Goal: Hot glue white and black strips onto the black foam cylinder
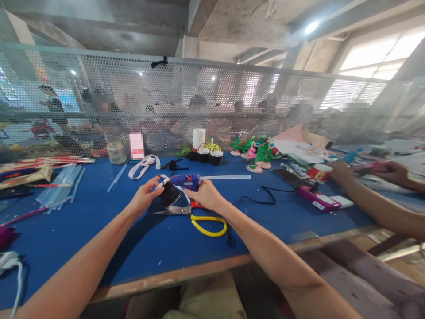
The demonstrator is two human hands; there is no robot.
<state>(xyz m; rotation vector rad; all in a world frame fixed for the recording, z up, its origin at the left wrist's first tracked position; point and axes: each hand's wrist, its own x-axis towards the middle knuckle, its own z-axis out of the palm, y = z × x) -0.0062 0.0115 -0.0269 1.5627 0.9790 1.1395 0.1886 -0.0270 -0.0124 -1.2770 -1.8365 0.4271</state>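
My left hand pinches a small black cup with a thin black handle, tilted over the blue table. In my right hand is a blue glue gun, its nozzle end close to the cup's rim. A clear glue stick juts out from the gun's back, to the right. Below both hands lie scissors with yellow and red handles, blades towards the left. Whether the nozzle touches the cup I cannot tell.
Glue sticks lie on the left. Behind stand a clear jar, a white roll, two black cups and small green trees before a perforated metal screen. A purple power bank and another person's arms are on the right.
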